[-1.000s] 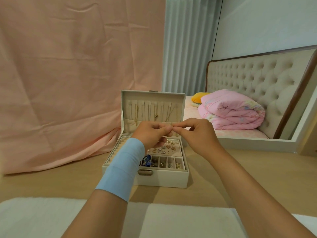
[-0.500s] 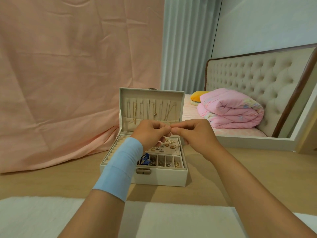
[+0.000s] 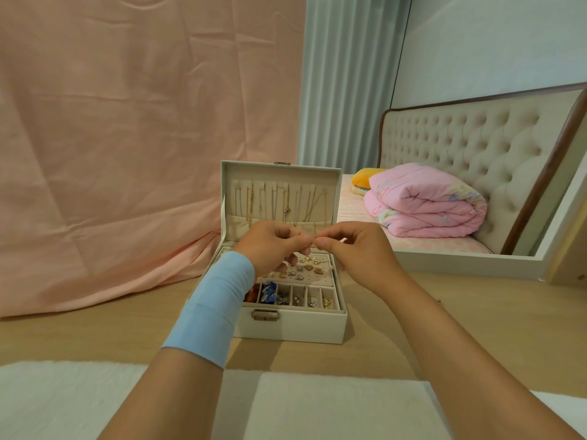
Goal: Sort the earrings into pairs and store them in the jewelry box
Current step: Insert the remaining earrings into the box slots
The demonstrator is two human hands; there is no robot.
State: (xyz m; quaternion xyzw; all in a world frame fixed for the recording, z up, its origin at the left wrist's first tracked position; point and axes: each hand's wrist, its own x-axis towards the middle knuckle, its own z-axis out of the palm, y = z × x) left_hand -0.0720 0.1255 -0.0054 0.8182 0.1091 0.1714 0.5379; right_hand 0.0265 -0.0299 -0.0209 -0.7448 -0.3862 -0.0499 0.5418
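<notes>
Both hands are up over the open jewelry box [image 3: 292, 327], fingertips meeting in the middle. My left hand [image 3: 273, 246] and right hand [image 3: 357, 250] each pinch, thumb against index, the same small earring [image 3: 313, 246]. It's so tiny between my fingertips that I honestly can't tell its shape. The other fingers are curled in loosely.

Right under my hands is the pink studded pad [image 3: 320, 279] in the box, with a scatter of gold and silver earrings [image 3: 306, 268] sitting on it. Closer to me than the pad, there's a row of little compartments [image 3: 314, 296] with more pieces in them, including some blue ones on the left-hand side. Beyond my knuckles the lid stands upright with necklaces [image 3: 287, 204] hanging in it.

There's a light blue wrap [image 3: 216, 309] round my left wrist. The box sits on a wooden surface [image 3: 492, 319], and a white fluffy mat [image 3: 317, 404] lies under my forearms. Off past my left hand hangs a pink sheet [image 3: 127, 122]; past my right hand there's a folded pink quilt [image 3: 425, 204] against a tufted headboard [image 3: 460, 138].
</notes>
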